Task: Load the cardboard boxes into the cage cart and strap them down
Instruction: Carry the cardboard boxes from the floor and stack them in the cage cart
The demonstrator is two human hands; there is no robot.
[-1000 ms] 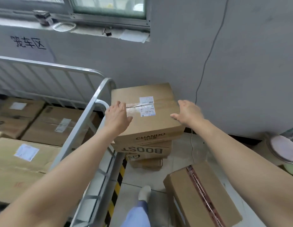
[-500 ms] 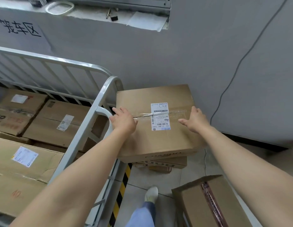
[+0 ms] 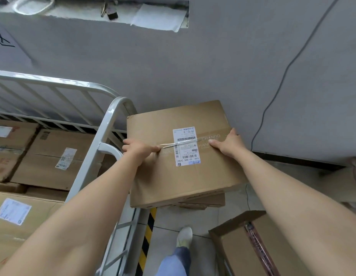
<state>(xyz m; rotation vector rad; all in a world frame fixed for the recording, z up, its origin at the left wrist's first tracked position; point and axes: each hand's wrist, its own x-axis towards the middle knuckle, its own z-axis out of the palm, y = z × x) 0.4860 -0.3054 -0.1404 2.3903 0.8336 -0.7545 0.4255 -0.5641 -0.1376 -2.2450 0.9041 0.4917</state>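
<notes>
A brown cardboard box (image 3: 185, 182) with a white shipping label tops a short stack of boxes (image 3: 205, 202) by the grey wall. My left hand (image 3: 140, 150) grips its left edge, thumb lying along the tape seam. On the opposite side my right hand (image 3: 227, 145) holds the right edge, thumb on top and fingers down the side. Just left of the box stands the white metal cage cart (image 3: 102, 144), and several cardboard boxes (image 3: 53, 160) lie inside it. I see no strap.
Another brown box (image 3: 250, 248) with a taped seam sits on the floor at lower right. A black-and-yellow hazard stripe (image 3: 146, 238) runs beside the cart base, near my foot (image 3: 184, 236). A dark cable (image 3: 272, 104) hangs down the wall.
Both hands have slid from the box's top out to its left and right edges. The box now sits nearer and larger in view, hiding more of the stack beneath.
</notes>
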